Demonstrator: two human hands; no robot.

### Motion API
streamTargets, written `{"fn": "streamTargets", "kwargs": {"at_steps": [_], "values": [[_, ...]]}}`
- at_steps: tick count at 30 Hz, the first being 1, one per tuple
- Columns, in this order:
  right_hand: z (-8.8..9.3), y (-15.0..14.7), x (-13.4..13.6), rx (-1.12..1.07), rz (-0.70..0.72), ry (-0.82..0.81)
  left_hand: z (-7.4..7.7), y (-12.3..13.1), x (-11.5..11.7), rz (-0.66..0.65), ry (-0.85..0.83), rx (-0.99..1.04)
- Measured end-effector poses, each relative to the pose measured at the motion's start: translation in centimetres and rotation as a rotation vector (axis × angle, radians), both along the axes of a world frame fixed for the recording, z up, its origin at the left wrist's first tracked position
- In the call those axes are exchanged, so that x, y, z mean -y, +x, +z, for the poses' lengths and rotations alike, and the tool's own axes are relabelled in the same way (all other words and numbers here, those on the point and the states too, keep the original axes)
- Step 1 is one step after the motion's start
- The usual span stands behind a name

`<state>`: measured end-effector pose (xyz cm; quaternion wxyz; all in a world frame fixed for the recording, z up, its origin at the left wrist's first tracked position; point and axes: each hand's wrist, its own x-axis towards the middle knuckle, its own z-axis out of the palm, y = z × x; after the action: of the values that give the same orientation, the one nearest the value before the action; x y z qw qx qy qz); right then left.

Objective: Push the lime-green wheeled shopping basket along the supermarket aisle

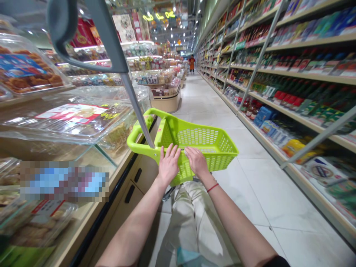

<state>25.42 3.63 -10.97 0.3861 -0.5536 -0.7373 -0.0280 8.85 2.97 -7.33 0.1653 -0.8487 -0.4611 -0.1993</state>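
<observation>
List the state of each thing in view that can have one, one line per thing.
left hand: fingers curled over the basket rim
right hand: fingers curled over the basket rim
lime-green plastic shopping basket: held by both hands in front of the legs
metal pull handle: extended upward from the basket
clear plastic display cover: closed
counter cabinet door: shut
grocery shelves: stocked

You're in a supermarket aisle: long shelves (294, 70) of bottled and packaged goods run down your right, and lidded glass display counters (69, 122) of baked snacks line your left, over a tiled floor (250, 185).
</observation>
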Motion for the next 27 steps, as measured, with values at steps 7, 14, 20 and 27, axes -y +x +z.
{"fn": "streamTargets", "kwargs": {"at_steps": [7, 14, 20, 27], "values": [[-3.2, 6.2, -0.2, -0.094, -0.089, 0.009, -0.4, 0.0, 0.4, -0.011, -0.010, 0.015], [-2.6, 5.7, -0.4, -0.114, -0.161, -0.053, -0.4, 0.3, 0.6, -0.024, -0.027, 0.039], [-0.6, 0.0, -0.6, -0.048, 0.006, -0.023, -0.3, 0.2, 0.6, -0.022, -0.037, 0.038], [-2.4, 3.6, 0.1, -0.081, -0.005, 0.071, -0.4, 0.0, 0.9, -0.037, -0.048, 0.048]]}}
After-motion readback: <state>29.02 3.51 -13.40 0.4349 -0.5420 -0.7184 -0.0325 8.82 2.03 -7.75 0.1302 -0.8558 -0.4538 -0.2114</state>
